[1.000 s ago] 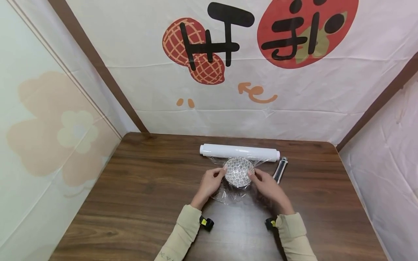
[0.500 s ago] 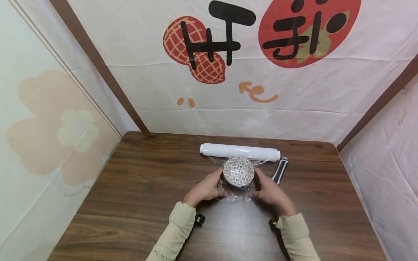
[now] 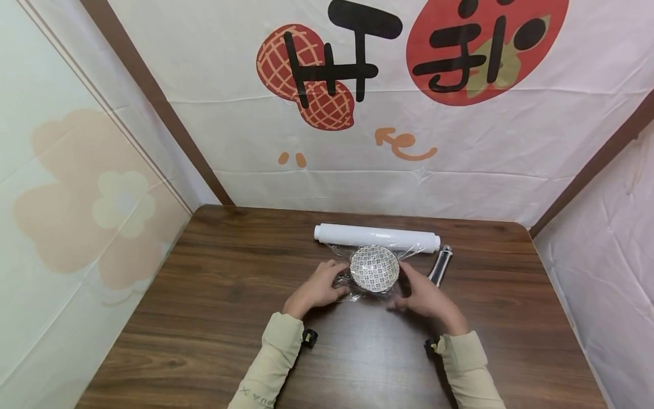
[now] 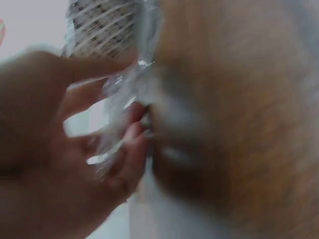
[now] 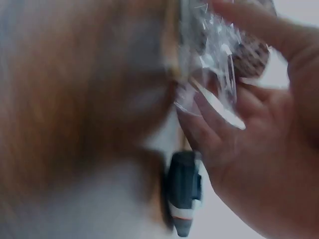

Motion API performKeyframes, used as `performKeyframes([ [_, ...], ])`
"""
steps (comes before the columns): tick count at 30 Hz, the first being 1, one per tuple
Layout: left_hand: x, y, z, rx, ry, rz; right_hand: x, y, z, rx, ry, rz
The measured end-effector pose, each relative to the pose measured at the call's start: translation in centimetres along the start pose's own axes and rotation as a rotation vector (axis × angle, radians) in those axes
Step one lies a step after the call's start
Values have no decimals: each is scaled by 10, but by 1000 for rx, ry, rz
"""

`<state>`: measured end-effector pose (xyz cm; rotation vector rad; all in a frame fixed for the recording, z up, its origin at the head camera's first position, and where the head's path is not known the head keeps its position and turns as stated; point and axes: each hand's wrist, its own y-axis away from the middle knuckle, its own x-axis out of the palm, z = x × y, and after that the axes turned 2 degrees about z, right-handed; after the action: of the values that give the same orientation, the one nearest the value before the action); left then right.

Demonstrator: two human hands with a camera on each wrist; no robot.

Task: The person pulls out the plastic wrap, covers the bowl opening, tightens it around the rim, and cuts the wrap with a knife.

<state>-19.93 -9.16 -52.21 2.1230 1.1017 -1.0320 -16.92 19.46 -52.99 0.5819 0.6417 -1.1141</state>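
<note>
A small bowl [image 3: 374, 268] with a grey-and-white tile pattern sits on the table, crumpled clear plastic wrap [image 3: 352, 293] around its sides. My left hand [image 3: 319, 287] is at its left, thumb and fingers curled round the bunched wrap. In the left wrist view the film [image 4: 119, 94] runs between the fingers beside the bowl. On the other side my right hand [image 3: 421, 292] curls round the wrap near the bowl's edge. The right wrist view has the shiny film [image 5: 214, 45] between thumb and fingers. Both wrist views are blurred.
A white roll of plastic wrap [image 3: 377, 236] lies behind the bowl, with film stretching from it towards the bowl. To the right is a box cutter [image 3: 441, 266], close to my right hand. The brown wooden table [image 3: 230, 272] ends at fabric walls [image 3: 357, 187].
Both hands have gone from pinching at the bowl's rim to lower down around its sides. The loose film in front is now gathered closer to the bowl.
</note>
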Motion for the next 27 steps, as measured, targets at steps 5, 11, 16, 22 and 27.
performKeyframes([
  [5, -4, 4, 1, -35, 39, 112, -10, 6, 1, -53, -10, 122],
  [11, 1, 0, 0, -39, -4, 71, -16, 10, 3, -33, 5, 212],
  [16, -1, -2, 4, 10, -55, -16, -18, 10, -1, -14, -16, 225],
  [22, -5, -1, 8, -4, -49, 40, -14, 4, -2, -72, 26, 107],
  [27, -11, 1, 4, -48, 51, 142, -12, 3, 0, -46, 30, 136],
])
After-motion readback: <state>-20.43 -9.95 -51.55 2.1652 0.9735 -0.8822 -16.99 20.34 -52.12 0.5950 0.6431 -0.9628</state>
